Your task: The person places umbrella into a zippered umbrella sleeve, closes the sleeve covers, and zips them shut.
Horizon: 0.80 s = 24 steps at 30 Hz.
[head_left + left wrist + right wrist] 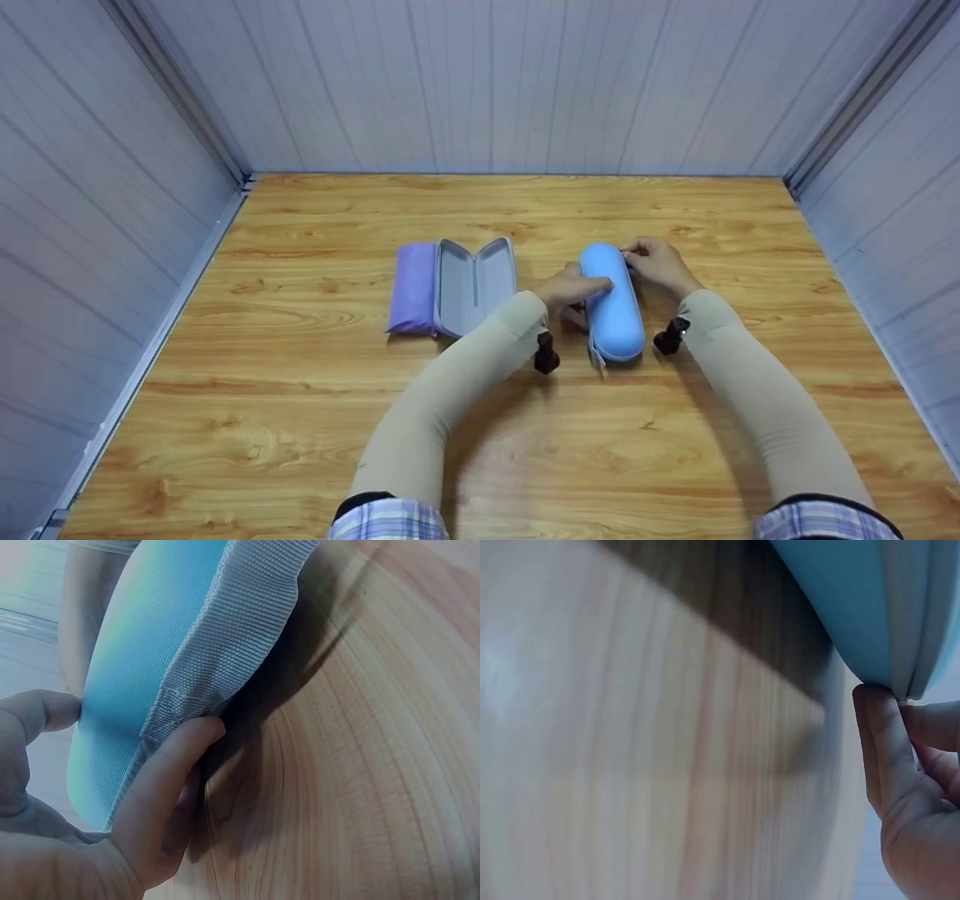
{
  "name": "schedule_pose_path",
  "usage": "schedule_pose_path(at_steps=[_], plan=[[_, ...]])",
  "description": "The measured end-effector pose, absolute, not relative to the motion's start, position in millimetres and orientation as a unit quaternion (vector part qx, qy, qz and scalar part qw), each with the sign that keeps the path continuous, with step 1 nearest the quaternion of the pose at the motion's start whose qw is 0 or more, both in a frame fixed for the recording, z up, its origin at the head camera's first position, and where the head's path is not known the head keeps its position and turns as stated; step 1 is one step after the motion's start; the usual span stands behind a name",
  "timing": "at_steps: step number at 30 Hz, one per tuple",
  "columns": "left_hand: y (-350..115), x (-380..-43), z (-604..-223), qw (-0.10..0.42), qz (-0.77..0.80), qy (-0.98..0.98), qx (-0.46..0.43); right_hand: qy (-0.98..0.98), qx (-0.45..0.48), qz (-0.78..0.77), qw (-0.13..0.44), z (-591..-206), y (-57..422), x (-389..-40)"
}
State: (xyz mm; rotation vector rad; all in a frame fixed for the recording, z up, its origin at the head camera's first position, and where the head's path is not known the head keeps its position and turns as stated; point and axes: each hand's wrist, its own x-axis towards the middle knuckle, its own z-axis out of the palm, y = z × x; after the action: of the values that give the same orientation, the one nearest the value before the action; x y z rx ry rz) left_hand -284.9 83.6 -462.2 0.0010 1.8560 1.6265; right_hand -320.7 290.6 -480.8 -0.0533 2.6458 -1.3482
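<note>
A blue zippered glasses case (pixel 613 315) with rounded ends lies closed-looking on the table, right of centre. My left hand (pixel 574 291) grips it from the left, thumb on top and other fingers at its side. In the left wrist view those fingers (pixel 161 795) touch its pale fabric seam (pixel 236 630). At the far right side of the case, my right hand (pixel 658 264) pinches at the zipper. The right wrist view has its fingertips (pixel 881 709) meeting where the seam (pixel 909 622) ends; any pull tab between them is mostly hidden.
To the left, an open grey-lined case (pixel 457 289) lies beside a purple pouch (pixel 412 289). Pale panel walls (pixel 487 90) enclose the wooden table (pixel 300 420) at the back and both sides. A small black camera mount (pixel 546 354) hangs from the left wrist.
</note>
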Motion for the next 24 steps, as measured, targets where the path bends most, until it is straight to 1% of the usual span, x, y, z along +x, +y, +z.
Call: schedule_pose_path(at_steps=[8, 14, 20, 24], plan=[[85, -285, -461, 0.335, 0.62, 0.709, 0.009, 0.887, 0.002, -0.456, 0.078, -480, 290, -314], [85, -284, -460, 0.337, 0.615, 0.713, 0.007, 0.892, 0.016, -0.449, 0.045, -482, 285, -311], [82, -283, -460, 0.338, 0.614, 0.711, 0.054, 0.902, 0.015, -0.431, 0.024, -484, 283, -310], [82, -282, -460, 0.341, 0.614, 0.709, 0.06, 0.908, 0.01, -0.419, 0.01, -483, 282, -310]])
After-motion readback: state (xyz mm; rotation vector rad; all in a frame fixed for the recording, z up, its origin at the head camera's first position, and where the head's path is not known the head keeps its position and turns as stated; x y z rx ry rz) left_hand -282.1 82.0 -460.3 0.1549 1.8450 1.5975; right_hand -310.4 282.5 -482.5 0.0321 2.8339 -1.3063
